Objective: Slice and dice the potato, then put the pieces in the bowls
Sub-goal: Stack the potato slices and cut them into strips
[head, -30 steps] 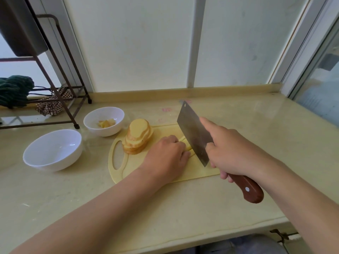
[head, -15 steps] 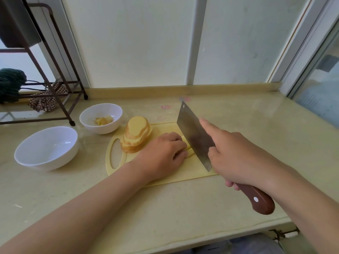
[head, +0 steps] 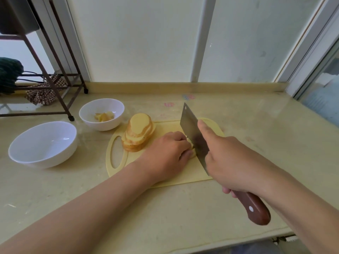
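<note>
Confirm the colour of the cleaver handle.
Reddish-brown handle with one pale rivet, held by the right hand. Head view, lower right.

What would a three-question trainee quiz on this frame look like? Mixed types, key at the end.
1. True or false: the cut potato pieces lie in the small white ceramic bowl, not in the large white ceramic bowl.
2. The right hand grips the steel cleaver with a brown wooden handle. What does the left hand do?
A. holds the potato being cut beside the blade
B. lifts the small bowl
C. rests off the board
3. Fill in: the stack of round potato slices lies on the pale yellow plastic ____.
Key: 1 true; 2 A; 3 cutting board.
</note>
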